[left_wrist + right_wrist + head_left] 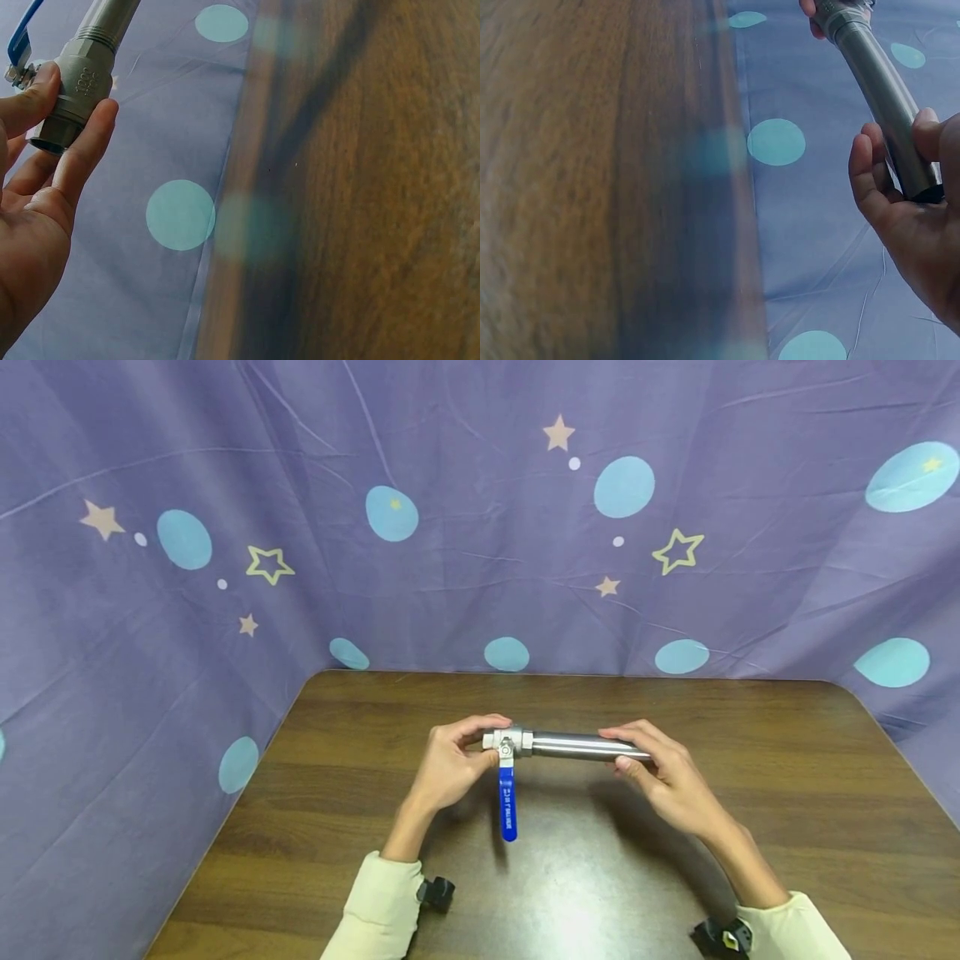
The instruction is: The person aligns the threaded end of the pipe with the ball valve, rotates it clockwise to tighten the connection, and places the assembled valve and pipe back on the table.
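Note:
A steel ball valve [513, 741] with a blue lever handle [508, 806] is joined to a shiny metal pipe [570, 744], and both are held level above the table. My left hand [455, 766] grips the valve body by its left end, thumb in front and fingers behind. In the left wrist view, threads show where the pipe [109, 22] meets the valve [81, 82]; its open end faces down toward the palm. My right hand [667, 777] grips the pipe's right end between thumb and fingers. The blue lever points toward me, across the pipe's line.
The brown wooden table [300, 827] lies beneath both hands. A purple curtain [465, 585] with stars and teal spots hangs behind and to the sides. Dark wrist-worn devices sit at the left cuff [382, 902] and right cuff [791, 931].

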`<state>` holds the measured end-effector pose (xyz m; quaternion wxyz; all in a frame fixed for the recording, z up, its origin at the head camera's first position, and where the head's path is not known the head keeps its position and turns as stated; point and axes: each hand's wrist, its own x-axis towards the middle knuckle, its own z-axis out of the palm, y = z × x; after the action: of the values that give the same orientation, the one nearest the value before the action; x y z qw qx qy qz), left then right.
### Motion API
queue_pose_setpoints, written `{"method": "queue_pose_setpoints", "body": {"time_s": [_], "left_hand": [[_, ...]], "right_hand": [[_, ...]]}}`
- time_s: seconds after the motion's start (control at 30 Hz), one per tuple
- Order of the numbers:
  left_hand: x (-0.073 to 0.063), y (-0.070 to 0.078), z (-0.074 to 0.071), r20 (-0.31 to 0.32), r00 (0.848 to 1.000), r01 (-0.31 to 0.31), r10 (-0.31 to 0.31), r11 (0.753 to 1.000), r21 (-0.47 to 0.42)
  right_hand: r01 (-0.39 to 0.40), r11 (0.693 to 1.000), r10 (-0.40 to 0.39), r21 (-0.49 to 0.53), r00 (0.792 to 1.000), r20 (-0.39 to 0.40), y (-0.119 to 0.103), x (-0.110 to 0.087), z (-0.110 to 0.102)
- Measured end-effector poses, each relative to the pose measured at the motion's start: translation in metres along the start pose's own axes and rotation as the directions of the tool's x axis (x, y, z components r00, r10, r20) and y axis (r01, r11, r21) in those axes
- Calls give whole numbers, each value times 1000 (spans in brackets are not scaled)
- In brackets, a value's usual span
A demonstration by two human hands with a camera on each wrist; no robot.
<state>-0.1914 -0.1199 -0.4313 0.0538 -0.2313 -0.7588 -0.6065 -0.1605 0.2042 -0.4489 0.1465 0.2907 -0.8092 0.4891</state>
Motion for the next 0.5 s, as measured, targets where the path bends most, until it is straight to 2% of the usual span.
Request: {"method": "queue_pose_setpoints", "body": {"time_s": [0.3, 0.5], "left_hand": [[-2, -1, 0, -6, 1000, -12, 12, 1000, 6], [-1, 0, 0, -11, 1000, -20, 20, 1000, 12]], "right_hand": [[-1, 996, 1, -90, 1000, 2, -4, -3, 3], [1, 998, 0, -68, 1000, 7, -6, -2, 2]]}}
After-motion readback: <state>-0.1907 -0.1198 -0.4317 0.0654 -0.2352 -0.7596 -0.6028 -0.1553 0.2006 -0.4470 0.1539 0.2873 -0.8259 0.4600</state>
